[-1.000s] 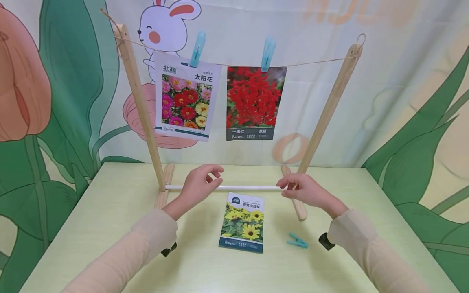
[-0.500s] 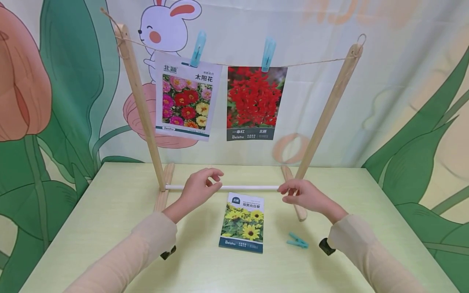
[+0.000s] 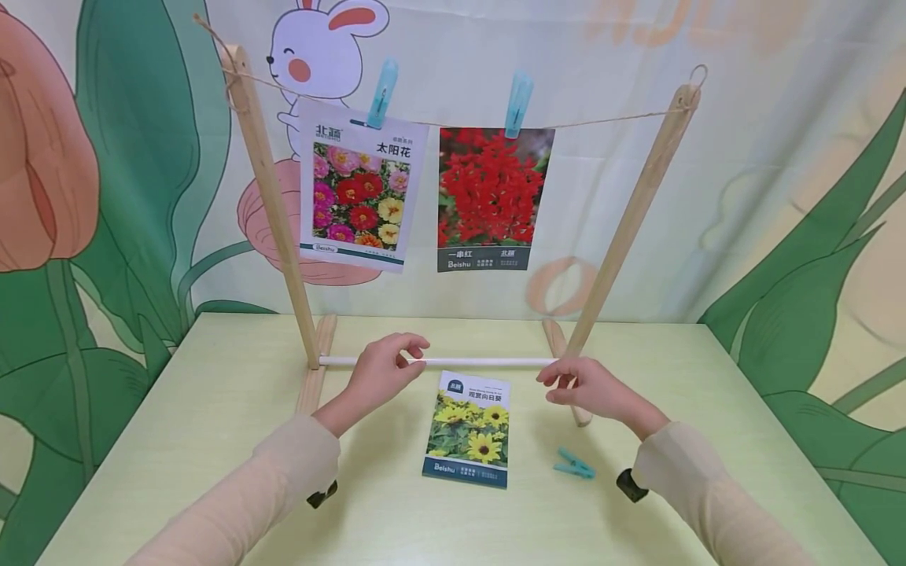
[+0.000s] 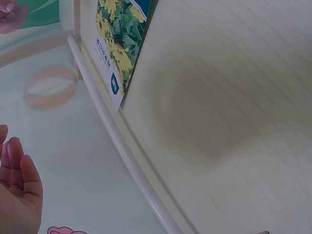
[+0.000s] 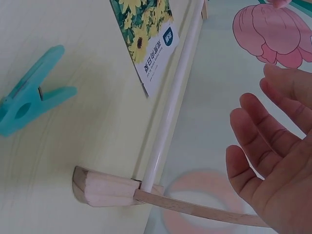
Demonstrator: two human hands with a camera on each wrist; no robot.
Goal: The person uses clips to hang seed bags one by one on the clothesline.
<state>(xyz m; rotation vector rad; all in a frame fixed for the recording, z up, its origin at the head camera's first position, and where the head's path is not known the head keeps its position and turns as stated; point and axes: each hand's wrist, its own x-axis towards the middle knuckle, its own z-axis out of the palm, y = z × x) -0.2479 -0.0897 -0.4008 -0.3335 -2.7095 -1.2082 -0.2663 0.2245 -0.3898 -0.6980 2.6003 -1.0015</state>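
Observation:
Both hands hover over the table with loosely curled fingers and nothing in them. In the head view my left hand is behind and left of a sunflower seed packet lying face up. My right hand is to the packet's right, in front of the stand's right foot. A teal clothespin lies on the table below the right hand; the right wrist view shows the clothespin large, apart from the fingers. In the left wrist view only part of the left hand appears at the left edge.
A wooden stand has a left post, a right post and a white crossbar. From its string hang a pink-and-red flower packet and a red flower packet, each under a blue clothespin. A printed cloth hangs behind.
Both hands have sunk slightly toward the front of the table, the right one a little more. The packets, the clothespins and the stand have stayed where they were.

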